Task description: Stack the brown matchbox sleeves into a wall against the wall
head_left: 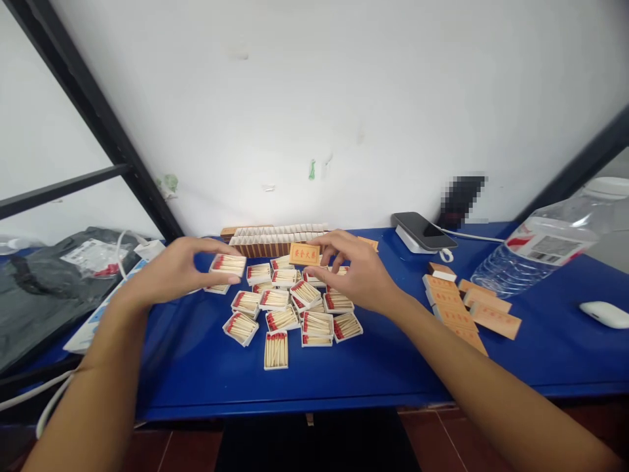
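Note:
My left hand [189,267] grips a white matchbox tray [228,265] filled with red-tipped matches between thumb and fingers. Between the thumb and fingers of my right hand [351,265] is an orange matchbox sleeve [304,254] with red lettering facing me. Whether anything is inside the sleeve cannot be seen. Below and between both hands, several match-filled trays [282,319] lie in a loose cluster, some resting on others. Behind them stands a row of matchboxes on edge [275,242], partly covered by my right hand.
Stacked orange matchboxes [452,308] lie at the right, beside a clear plastic bottle [535,246]. A phone [423,231] rests on a white stand near the wall. A white earbud case [604,314] sits far right. A dark plastic bag [54,295] and white cables [54,393] are at left.

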The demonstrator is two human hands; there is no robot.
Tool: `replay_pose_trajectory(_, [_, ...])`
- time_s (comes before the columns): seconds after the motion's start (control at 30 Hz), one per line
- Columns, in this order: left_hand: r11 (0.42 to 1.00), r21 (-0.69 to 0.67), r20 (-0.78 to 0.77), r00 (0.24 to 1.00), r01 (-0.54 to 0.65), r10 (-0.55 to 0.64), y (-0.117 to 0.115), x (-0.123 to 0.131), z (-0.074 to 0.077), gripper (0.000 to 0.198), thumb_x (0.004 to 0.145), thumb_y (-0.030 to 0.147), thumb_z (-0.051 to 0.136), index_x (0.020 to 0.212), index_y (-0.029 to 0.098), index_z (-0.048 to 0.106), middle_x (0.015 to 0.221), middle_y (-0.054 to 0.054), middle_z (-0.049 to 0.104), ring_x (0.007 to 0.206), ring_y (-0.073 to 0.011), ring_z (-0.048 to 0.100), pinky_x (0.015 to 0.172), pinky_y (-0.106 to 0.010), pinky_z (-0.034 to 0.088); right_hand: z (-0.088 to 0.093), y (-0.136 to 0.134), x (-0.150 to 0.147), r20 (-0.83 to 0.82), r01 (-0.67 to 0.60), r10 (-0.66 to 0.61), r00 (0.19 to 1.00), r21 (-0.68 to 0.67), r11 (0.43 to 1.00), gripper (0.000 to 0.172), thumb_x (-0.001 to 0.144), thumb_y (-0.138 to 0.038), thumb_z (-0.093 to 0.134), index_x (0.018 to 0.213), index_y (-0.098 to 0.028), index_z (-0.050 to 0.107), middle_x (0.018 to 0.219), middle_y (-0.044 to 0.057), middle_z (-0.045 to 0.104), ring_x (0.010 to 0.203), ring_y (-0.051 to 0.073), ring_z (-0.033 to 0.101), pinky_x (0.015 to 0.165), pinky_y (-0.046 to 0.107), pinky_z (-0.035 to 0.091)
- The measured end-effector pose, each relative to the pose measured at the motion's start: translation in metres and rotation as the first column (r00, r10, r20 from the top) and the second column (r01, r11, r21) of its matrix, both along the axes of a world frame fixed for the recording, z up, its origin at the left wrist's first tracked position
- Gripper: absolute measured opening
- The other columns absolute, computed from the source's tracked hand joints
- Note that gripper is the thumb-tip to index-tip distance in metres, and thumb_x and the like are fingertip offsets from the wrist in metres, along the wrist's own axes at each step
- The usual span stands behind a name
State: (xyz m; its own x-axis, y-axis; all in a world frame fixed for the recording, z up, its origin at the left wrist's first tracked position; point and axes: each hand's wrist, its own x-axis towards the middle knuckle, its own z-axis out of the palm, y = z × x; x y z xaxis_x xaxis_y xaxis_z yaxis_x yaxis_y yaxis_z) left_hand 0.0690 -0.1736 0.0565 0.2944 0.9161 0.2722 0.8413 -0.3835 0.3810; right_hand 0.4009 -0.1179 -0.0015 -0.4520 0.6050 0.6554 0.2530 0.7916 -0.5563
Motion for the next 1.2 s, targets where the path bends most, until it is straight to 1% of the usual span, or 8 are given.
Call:
replay_pose_trajectory(0.07, [0.998, -0.005, -0.074, 0.996, -0.055, 0.054, -0.001, -0.024, 0.002, 0.047, 0.074, 0.060, 0.082, 0.112, 0.033, 0.080, 0.117, -0.002, 0.078, 0.106, -0.0290, 0.071, 0.087, -0.034, 0.057, 0.002, 0.004, 0.005, -0.010, 0.061, -0.061, 0.998, 0.017, 0.998, 0.035, 0.088, -0.034, 0.077, 0.120, -0.022, 0.069, 0.096, 0.004, 0.066, 0.073, 0.015, 0.062, 0.063, 0.031, 0.055])
replay_pose_trajectory(0.17, [0.997, -0.032, -0.133, 0.989, -0.071, 0.066, -0.002, -0.043, -0.007, 0.049, 0.073, 0.063, 0.081, 0.113, 0.035, 0.080, 0.114, -0.003, 0.077, 0.102, -0.0283, 0.069, 0.088, -0.034, 0.055, 0.003, 0.010, 0.011, -0.029, 0.134, -0.134, 0.991, 0.017, 0.991, 0.036, 0.088, -0.038, 0.077, 0.119, -0.022, 0.069, 0.093, 0.004, 0.066, 0.069, 0.014, 0.060, 0.060, 0.031, 0.053])
replay_pose_trajectory(0.33, [0.987, -0.147, -0.189, 0.981, -0.063, 0.034, 0.000, -0.039, -0.025, 0.050, 0.072, 0.067, 0.078, 0.110, 0.036, 0.082, 0.111, -0.005, 0.074, 0.099, -0.0274, 0.067, 0.088, -0.036, 0.053, 0.006, 0.015, 0.014, -0.044, 0.215, -0.216, 0.975, -0.026, 0.976, 0.035, 0.088, -0.043, 0.076, 0.115, -0.023, 0.071, 0.094, 0.005, 0.067, 0.070, 0.016, 0.063, 0.058, 0.031, 0.053])
replay_pose_trajectory(0.63, [0.992, -0.044, -0.177, 0.978, -0.122, 0.112, 0.011, -0.044, -0.032, 0.058, 0.067, 0.073, 0.077, 0.108, 0.032, 0.083, 0.099, -0.007, 0.069, 0.092, -0.0277, 0.062, 0.082, -0.037, 0.050, 0.014, 0.016, 0.019, -0.057, 0.274, -0.271, 0.961, 0.033, 0.961, 0.033, 0.087, -0.043, 0.076, 0.112, -0.022, 0.072, 0.099, 0.006, 0.069, 0.072, 0.018, 0.065, 0.060, 0.032, 0.055])
replay_pose_trajectory(0.8, [0.991, -0.061, -0.141, 0.984, -0.119, 0.109, 0.013, -0.045, -0.033, 0.056, 0.066, 0.071, 0.079, 0.103, 0.029, 0.083, 0.098, -0.007, 0.072, 0.090, -0.0276, 0.064, 0.080, -0.036, 0.050, 0.023, 0.032, 0.049, -0.074, 0.402, -0.396, 0.915, 0.087, 0.912, 0.039, 0.089, -0.050, 0.072, 0.117, -0.022, 0.071, 0.115, 0.011, 0.068, 0.083, 0.022, 0.068, 0.066, 0.037, 0.059])
replay_pose_trajectory(0.97, [0.991, -0.058, -0.139, 0.984, -0.122, 0.113, 0.012, -0.038, -0.030, 0.062, 0.064, 0.074, 0.079, 0.104, 0.027, 0.081, 0.098, -0.006, 0.073, 0.093, -0.0277, 0.065, 0.082, -0.036, 0.050, 0.024, 0.061, 0.104, 0.170, 0.576, -0.579, 0.797, 0.076, 0.814, 0.041, 0.082, -0.046, 0.077, 0.113, -0.020, 0.075, 0.109, 0.012, 0.070, 0.085, 0.026, 0.068, 0.082, 0.045, 0.057])
replay_pose_trajectory(1.07, [0.992, -0.035, -0.108, 0.987, -0.121, 0.117, 0.011, -0.035, -0.030, 0.061, 0.065, 0.074, 0.079, 0.104, 0.027, 0.081, 0.098, -0.006, 0.073, 0.092, -0.0266, 0.065, 0.080, -0.035, 0.051, 0.021, 0.069, 0.118, 0.340, 0.608, -0.571, 0.747, 0.000, 0.794, 0.038, 0.082, -0.045, 0.077, 0.110, -0.018, 0.076, 0.103, 0.011, 0.074, 0.093, 0.029, 0.069, 0.084, 0.044, 0.056])
replay_pose_trajectory(1.2, [0.986, 0.083, -0.080, 0.985, -0.144, 0.151, 0.010, -0.036, -0.029, 0.056, 0.069, 0.070, 0.079, 0.105, 0.027, 0.079, 0.096, -0.005, 0.072, 0.090, -0.0248, 0.066, 0.077, -0.034, 0.050, 0.018, 0.071, 0.122, 0.457, 0.619, -0.539, 0.708, -0.034, 0.785, 0.038, 0.087, -0.044, 0.072, 0.113, -0.017, 0.076, 0.109, 0.012, 0.075, 0.098, 0.028, 0.069, 0.085, 0.038, 0.053])
